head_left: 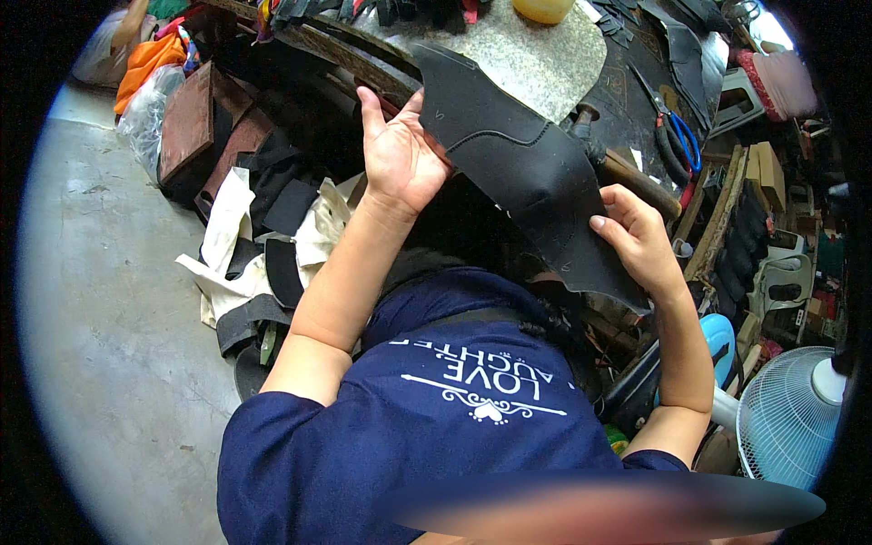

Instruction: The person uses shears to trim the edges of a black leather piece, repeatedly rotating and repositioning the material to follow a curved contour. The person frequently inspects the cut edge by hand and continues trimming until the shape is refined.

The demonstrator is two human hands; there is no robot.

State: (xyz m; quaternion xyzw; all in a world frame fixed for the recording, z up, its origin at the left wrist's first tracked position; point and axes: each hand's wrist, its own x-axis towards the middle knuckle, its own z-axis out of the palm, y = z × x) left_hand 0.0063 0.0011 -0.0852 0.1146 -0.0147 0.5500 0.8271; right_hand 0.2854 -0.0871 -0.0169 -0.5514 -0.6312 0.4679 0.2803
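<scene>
A black leather shoe-upper piece (509, 154) with a stitched curved seam is stretched diagonally in front of me, above the table's near edge. My left hand (406, 156) is palm up at its left edge, thumb spread away; the other fingers go partly behind the leather, which leans against them. At the lower right end, my right hand (639, 238) pinches the piece's edge between thumb and fingers. Just beyond the leather lies a hammer with a wooden handle (640, 180), its head partly covered.
A speckled pale slab (545, 68) lies on the dark worktable, with a yellowish container (543, 9) at its far edge. Blue-handled scissors (677, 136) are to the right. Black and white scraps (272, 236) heap at my left. A fan (788, 409) stands at lower right.
</scene>
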